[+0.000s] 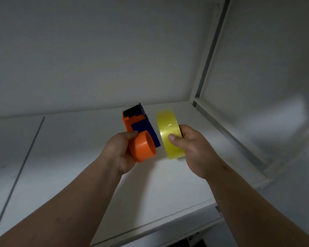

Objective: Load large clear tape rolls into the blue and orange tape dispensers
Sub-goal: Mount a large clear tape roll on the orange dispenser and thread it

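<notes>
The left hand (119, 154) has its fingers curled tight around one blue and orange tape dispenser (139, 132), whose orange hub (144, 148) stands bare at frame centre. Just right of it, apart, the right hand (191, 147) pinches one yellowish clear tape roll (169, 132), thumb on its outer face, fingers behind. Both hang above a white shelf (61, 139).

Both arms extended forward; left hand (119, 154) clenched, gripping; right hand (191, 148) thumb-and-finger pinch.
</notes>
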A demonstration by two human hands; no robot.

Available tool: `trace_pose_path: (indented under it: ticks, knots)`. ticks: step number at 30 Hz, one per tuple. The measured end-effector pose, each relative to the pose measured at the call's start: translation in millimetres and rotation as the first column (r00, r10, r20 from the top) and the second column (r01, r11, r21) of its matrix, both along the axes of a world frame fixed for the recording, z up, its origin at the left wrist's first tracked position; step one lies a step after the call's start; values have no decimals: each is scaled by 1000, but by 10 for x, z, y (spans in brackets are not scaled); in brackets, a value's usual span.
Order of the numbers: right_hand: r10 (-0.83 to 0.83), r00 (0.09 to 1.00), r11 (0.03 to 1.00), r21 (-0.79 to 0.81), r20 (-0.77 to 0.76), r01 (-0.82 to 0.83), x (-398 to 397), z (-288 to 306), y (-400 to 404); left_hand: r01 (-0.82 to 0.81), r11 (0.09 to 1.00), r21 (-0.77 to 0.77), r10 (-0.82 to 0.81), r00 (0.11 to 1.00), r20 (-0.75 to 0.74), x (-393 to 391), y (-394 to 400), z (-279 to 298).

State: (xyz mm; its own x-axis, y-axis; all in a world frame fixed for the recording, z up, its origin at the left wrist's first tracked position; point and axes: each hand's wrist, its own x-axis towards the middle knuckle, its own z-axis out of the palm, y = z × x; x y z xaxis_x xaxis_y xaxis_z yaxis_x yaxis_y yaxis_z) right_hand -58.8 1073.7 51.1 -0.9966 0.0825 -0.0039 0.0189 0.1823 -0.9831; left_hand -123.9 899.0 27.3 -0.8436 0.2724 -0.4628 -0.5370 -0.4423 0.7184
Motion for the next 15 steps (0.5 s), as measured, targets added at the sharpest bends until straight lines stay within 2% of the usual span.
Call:
trace_pose_path:
  ticks: [3,9,15]
  knots:
    - [-2,999,999,-47,-36,0,-12,-56,-384,-33,999,-9,33,999,-23,-52,-201,36]
    - [-70,991,998,-17,-113,68,12,-231,-1024,-47,996,-72,39,993,-107,-64,-585,-16]
    - [-115,977,980,139,-178,141,67,-312,-1363,-41,992,-115,22,987,-158,12,-850,-101]
